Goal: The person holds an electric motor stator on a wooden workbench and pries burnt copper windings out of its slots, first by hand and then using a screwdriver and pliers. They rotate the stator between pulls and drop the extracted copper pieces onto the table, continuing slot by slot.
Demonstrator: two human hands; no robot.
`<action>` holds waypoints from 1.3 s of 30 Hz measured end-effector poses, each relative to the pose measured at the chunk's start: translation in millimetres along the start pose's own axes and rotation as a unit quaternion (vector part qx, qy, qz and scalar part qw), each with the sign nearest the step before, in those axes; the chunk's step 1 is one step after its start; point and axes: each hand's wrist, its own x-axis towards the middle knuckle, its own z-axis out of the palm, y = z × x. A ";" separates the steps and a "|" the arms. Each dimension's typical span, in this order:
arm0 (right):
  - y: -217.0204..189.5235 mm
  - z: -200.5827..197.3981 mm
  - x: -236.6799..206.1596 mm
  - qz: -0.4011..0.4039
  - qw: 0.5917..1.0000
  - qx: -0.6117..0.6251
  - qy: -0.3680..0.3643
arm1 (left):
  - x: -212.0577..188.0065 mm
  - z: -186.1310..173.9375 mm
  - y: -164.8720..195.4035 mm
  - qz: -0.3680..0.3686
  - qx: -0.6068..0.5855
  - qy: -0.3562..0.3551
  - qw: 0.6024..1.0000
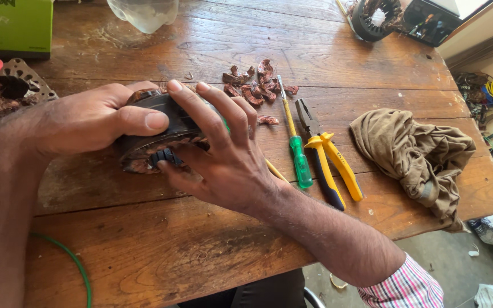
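Head view: left hand (95, 117) and right hand (223, 154) clasp stator (164, 128); screwdriver (295, 142), pliers (326, 159) beside.

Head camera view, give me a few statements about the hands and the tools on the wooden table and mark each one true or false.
1. Both hands grip the dark round motor stator. True: the left hand and right hand wrap it.
2. The green-handled screwdriver lies beside the yellow-handled pliers. True.
3. The brown cloth covers the pliers. False: it lies apart from them, nearer the table's right edge.
4. The reddish scraps sit heaped on the cloth. False: they lie on the bare table, near the screwdriver's tip.
5. The right hand holds the screwdriver. False: its fingers rest on the stator.
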 end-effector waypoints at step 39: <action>-3.6 3.6 -1.3 -0.009 1.000 0.013 -0.013 | 1.5 -3.8 -16.0 0.003 0.005 -0.024 1.000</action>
